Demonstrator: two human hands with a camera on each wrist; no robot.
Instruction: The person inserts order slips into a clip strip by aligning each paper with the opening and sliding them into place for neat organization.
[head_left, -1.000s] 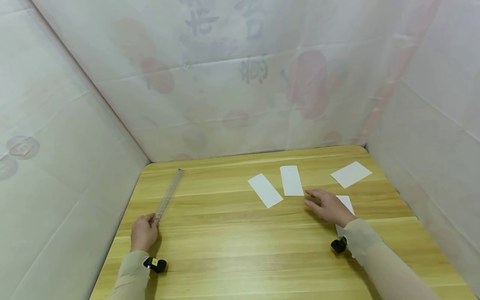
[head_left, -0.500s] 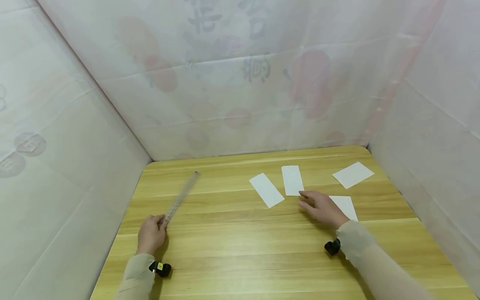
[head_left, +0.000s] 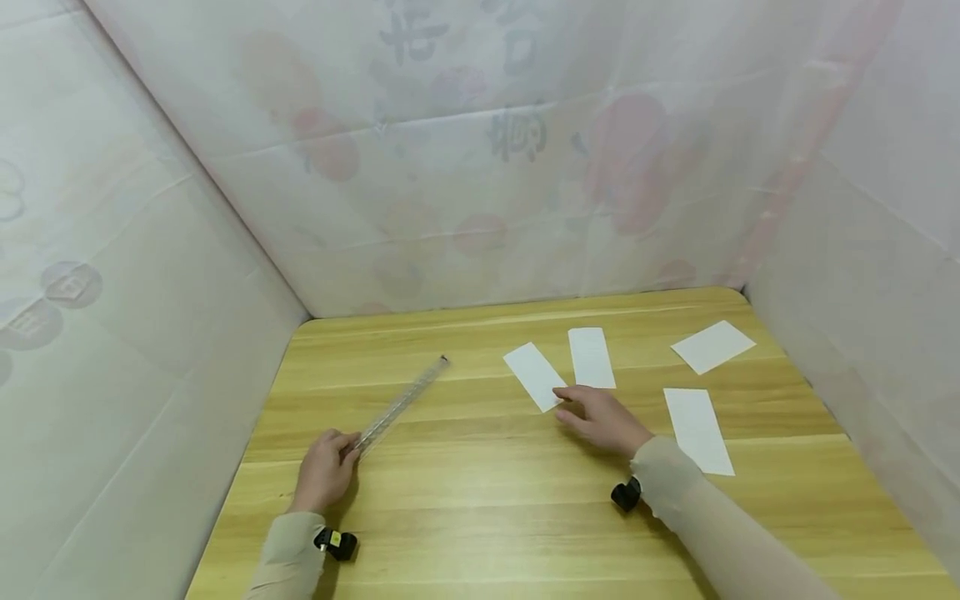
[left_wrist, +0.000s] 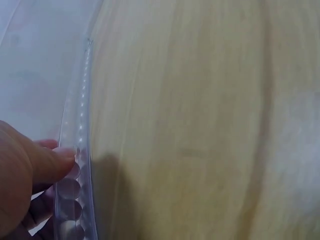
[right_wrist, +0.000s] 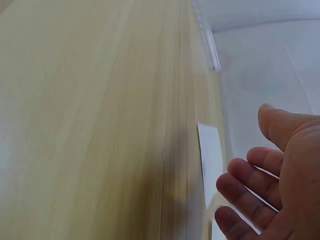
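My left hand [head_left: 326, 471] pinches the near end of a long, narrow clear plastic strip [head_left: 401, 407] between thumb and fingers. The strip slants away to the right over the table. In the left wrist view a row of round shapes runs along this clear strip [left_wrist: 71, 210]. My right hand [head_left: 602, 421] has loosely bent fingers and nothing in its grasp. Its fingertips overlap the near corner of a white paper card [head_left: 531, 373] in the head view. Just behind the hand lies a second white card [head_left: 592, 357]. The right wrist view shows the open palm [right_wrist: 305, 175] beside a card [right_wrist: 211, 160].
Two more white cards lie on the right: one near the back corner [head_left: 713, 347], one beside the right forearm [head_left: 697, 431]. The wood-grain table [head_left: 465, 517] is walled by pale printed cloth [head_left: 450, 183] at the back and both sides.
My left hand has moved right, and the strip's far end has swung right with it. My right hand has moved left, from beside the second card to the leftmost card, uncovering the card near the forearm.
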